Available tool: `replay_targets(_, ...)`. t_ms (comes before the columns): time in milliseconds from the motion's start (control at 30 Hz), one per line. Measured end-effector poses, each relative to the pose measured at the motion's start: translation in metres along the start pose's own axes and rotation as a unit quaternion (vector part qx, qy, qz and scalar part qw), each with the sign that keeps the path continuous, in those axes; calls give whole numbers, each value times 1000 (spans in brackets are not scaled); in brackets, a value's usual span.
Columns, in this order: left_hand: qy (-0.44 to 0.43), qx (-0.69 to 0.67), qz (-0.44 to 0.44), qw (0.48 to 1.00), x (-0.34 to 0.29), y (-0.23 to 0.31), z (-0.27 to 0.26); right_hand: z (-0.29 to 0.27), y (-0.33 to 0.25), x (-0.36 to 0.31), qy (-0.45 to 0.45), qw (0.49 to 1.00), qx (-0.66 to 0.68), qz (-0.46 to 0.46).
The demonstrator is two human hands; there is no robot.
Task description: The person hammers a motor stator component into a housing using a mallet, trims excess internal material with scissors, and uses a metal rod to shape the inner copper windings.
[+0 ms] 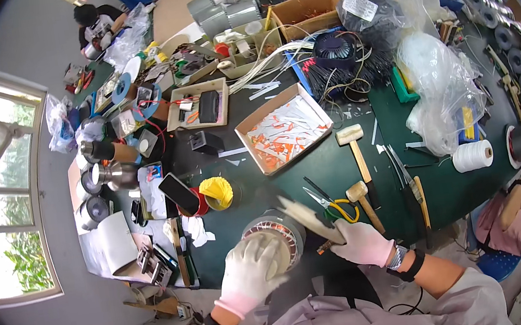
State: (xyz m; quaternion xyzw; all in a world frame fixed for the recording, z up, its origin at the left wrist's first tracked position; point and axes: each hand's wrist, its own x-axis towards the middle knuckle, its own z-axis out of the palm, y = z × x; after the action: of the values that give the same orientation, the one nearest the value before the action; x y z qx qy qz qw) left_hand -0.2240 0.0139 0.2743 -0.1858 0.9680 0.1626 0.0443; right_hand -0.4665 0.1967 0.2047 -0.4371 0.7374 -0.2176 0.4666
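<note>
In front of me stands a round metal motor stator (pixel 296 235) with copper windings showing round its inner edge. My left hand (pixel 251 267), in a whitish glove, lies over its near left side, fingers curved over a pale round piece (pixel 280 252) at the centre. The fingers hide part of that piece. Just right of the stator my right hand (pixel 362 242), also gloved, is closed on a long pale tool (pixel 309 220), which slants up to the left above the stator's far right rim. Motion smears the tool, so its exact kind is unclear.
Scissors (pixel 335 204) with yellow handles and a mallet (pixel 358 192) lie right of my hands; a white-headed mallet (pixel 350 135) is farther off. Beyond are a yellow roll (pixel 216 193), a phone (pixel 179 194) and a carton of strips (pixel 284 130). A co-worker (pixel 519 220) sits right.
</note>
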Motion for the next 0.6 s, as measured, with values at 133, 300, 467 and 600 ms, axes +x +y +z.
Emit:
replay_targets(133,-47,2,11,999,14,-1,-4,4,-1,-26,70,997,-31,3)
replay_targets(300,13,-20,10,1000,-14,1,5,-2,-24,-62,140,988,-65,8)
replay_targets(467,-15,-56,-28,998,-2,-5,-7,7,-33,-71,154,986,-69,13)
replay_targets(600,9,-103,-17,995,1,-7,1,24,-42,-66,179,983,-37,-5)
